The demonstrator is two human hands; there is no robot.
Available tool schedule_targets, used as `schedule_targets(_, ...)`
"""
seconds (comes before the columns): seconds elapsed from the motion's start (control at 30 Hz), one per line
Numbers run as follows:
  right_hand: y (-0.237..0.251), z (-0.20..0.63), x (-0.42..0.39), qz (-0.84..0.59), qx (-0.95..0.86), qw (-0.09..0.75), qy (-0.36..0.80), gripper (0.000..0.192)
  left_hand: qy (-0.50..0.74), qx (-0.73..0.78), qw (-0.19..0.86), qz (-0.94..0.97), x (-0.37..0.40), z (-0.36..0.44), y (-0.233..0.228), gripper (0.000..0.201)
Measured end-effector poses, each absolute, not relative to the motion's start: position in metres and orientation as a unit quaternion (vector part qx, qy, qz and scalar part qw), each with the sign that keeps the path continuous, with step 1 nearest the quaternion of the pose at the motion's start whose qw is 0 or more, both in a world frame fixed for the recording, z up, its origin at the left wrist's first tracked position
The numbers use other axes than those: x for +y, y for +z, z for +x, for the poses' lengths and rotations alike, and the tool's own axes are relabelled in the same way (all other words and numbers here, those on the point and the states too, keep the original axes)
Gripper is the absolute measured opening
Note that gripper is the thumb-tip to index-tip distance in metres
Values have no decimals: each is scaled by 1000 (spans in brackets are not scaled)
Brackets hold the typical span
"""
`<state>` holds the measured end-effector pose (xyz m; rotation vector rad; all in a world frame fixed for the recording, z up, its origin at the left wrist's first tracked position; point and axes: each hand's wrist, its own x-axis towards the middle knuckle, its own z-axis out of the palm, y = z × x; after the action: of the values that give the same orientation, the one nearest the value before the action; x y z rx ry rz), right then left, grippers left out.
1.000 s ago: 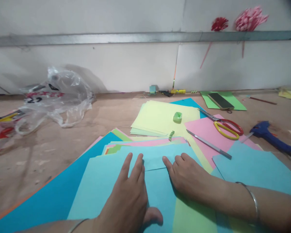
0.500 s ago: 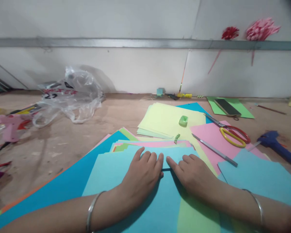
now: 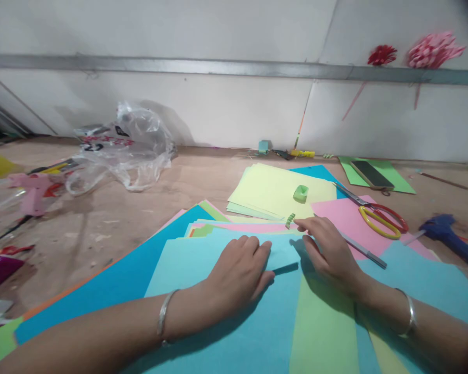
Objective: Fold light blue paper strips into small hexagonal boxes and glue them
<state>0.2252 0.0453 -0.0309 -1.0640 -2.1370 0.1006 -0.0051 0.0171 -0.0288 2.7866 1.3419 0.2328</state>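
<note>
Left hand (image 3: 242,270) lies flat, fingers together, pressing the light blue sheet (image 3: 203,259) at the near centre of the paper spread. Right hand (image 3: 327,246) has shifted right and far along the sheet's folded edge since half a second ago; its fingers are loosely spread, fingertips reaching toward the small green paper coil (image 3: 290,221), and whether they grip anything cannot be told. The two hands, earlier close together on the fold, now stand apart; judged, the crease is being run outward. Scissors (image 3: 378,215), metal ruler (image 3: 364,252) and blue glue gun (image 3: 446,234) lie at right, untouched.
</note>
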Motion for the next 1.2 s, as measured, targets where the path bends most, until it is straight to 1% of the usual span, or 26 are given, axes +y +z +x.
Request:
schedule_targets(0.13, -26, 225, 42, -407, -785, 459, 86, 11, 159, 461, 172, 856, 27, -8, -24, 33)
schedule_targets(0.2, -23, 223, 40, -378, -794, 469, 82, 6, 179, 471, 241, 829, 32, -9, -22, 35)
schedule_targets(0.27, -23, 221, 38, -354, -814, 456, 66, 5, 189, 482, 285, 806, 36, -9, -20, 37)
schedule_targets(0.4, -27, 217, 37, -347, -835, 424, 60, 14, 217, 475, 308, 796, 37, -8, -18, 34)
schedule_targets(0.53, -33, 218, 39, -369, -826, 404, 134, 18, 226, 453, 301, 808, 34, -7, -19, 33)
schedule_targets(0.67, -38, 221, 42, -396, -799, 399, 213, 25, 229, 485, 334, 775, 39, -7, -19, 36)
schedule_targets(0.83, -38, 222, 44, -379, -799, 396, 248, 34, 260, 495, 374, 740, 46, -8, -17, 35)
schedule_targets(0.93, -36, 221, 44, -371, -812, 386, 232, 34, 256, 496, 364, 746, 47, -8, -17, 35)
schedule_targets(1.03, -33, 220, 43, -367, -825, 386, 189, 25, 239, 503, 339, 759, 47, -9, -18, 37)
schedule_targets(1.1, -33, 220, 42, -354, -844, 382, 128, 21, 237, 508, 322, 763, 48, -10, -19, 37)
schedule_targets(1.2, -34, 219, 42, -323, -883, 340, -21, 22, 265, 514, 318, 751, 49, -12, -20, 34)
